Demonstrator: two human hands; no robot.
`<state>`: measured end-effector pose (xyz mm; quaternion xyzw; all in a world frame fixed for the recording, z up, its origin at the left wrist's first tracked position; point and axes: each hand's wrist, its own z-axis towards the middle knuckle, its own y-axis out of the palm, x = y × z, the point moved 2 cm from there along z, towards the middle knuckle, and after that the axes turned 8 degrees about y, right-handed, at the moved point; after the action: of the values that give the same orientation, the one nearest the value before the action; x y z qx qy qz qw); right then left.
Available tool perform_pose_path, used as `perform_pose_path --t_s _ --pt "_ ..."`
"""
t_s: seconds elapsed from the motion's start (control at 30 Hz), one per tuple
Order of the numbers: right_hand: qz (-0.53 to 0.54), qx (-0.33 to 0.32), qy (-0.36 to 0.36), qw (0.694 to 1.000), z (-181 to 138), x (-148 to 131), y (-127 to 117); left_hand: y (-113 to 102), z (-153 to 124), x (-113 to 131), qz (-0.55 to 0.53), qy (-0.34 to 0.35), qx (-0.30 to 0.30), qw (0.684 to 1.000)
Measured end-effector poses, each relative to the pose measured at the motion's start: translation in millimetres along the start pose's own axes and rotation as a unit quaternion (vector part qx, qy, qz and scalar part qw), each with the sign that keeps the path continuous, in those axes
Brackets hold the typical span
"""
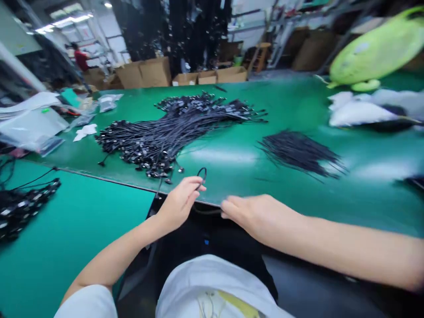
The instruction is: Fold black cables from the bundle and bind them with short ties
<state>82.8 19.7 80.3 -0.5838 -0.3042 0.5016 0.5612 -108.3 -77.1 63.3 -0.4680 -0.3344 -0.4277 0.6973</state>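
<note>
My left hand [180, 201] is closed at the table's front edge, pinching a thin black cable [204, 171] that bends into a small loop above the fingertips. To its right, my right hand [248, 214] is closed and slightly blurred, its fingertips pressed together. A dark strand [207, 213] runs low between the two hands and seems to end in the right fingers. Just beyond my left hand lies a big pile of black cables [179, 128] with small connectors at the ends. Farther right rests a flat bunch of thin black strands [300, 152].
The green table [225, 159] meets another green surface [99, 216] at left, which bears more black cables [26, 205]. Plastic bags [33, 126] lie far left. A yellow-green plush-like thing [374, 53] and white bundles [361, 110] sit at right. Cardboard boxes [155, 73] stand behind the table.
</note>
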Motion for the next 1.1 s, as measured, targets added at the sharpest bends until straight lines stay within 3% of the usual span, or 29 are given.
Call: perform_pose_path --t_s 0.1,0.17,0.27,0.37,0.4,0.43,0.5,0.63,0.7,0.77,0.83,0.9,1.0,1.07,1.1 --pt "-0.013 0.035 0.068 0.997 12.7 13.8 -17.5 24.7 -13.8 1.9 -0.137 -0.108 -0.140 0.975" --pt "0.033 0.023 0.075 0.996 11.7 43.5 -24.7 17.8 -22.9 4.5 -0.273 -0.169 -0.149 0.935" --pt "0.116 0.019 0.045 0.992 -6.0 81.9 -14.5 -16.1 -27.7 12.1 -0.447 -0.161 -0.032 0.879" --pt "0.144 0.094 0.048 0.984 -25.3 96.7 11.5 -48.1 -28.7 18.1 -0.508 -0.119 0.162 0.838" --pt "0.138 0.119 0.049 0.982 -29.6 94.9 20.9 -51.7 -28.5 18.5 -0.514 -0.114 0.201 0.826" --pt "0.120 0.136 0.048 0.982 -32.6 89.2 29.9 -50.7 -27.7 17.4 -0.515 -0.119 0.218 0.821" --pt "0.052 0.138 0.023 0.989 -35.8 65.7 45.0 -36.1 -24.3 11.1 -0.492 -0.150 0.195 0.835" --pt "0.003 0.017 -0.119 0.993 -36.2 1.8 57.4 9.3 -19.1 -3.4 -0.358 -0.194 0.051 0.912" --pt "0.025 -0.013 -0.155 0.988 -34.7 -7.8 49.9 16.8 -20.2 -4.5 -0.334 -0.201 0.004 0.921" --pt "0.026 0.033 -0.105 0.994 -34.6 10.6 34.6 4.9 -22.3 -2.6 -0.392 -0.197 0.026 0.899" --pt "0.013 0.122 0.012 0.992 -39.5 48.8 18.2 -20.9 -24.8 0.0 -0.479 -0.171 0.106 0.854" --pt "0.014 0.171 0.099 0.980 -47.3 85.9 10.9 -46.8 -28.2 2.8 -0.539 -0.141 0.178 0.811" --pt "0.025 0.138 0.093 0.986 -52.9 103.4 23.6 -63.9 -30.1 7.5 -0.576 -0.100 0.222 0.780" --pt "0.028 0.091 0.054 0.994 -51.6 86.1 38.4 -57.8 -26.7 8.5 -0.579 -0.086 0.222 0.780" --pt "0.037 0.060 0.028 0.997 -50.1 71.5 44.5 -50.3 -24.2 7.7 -0.563 -0.092 0.212 0.794"
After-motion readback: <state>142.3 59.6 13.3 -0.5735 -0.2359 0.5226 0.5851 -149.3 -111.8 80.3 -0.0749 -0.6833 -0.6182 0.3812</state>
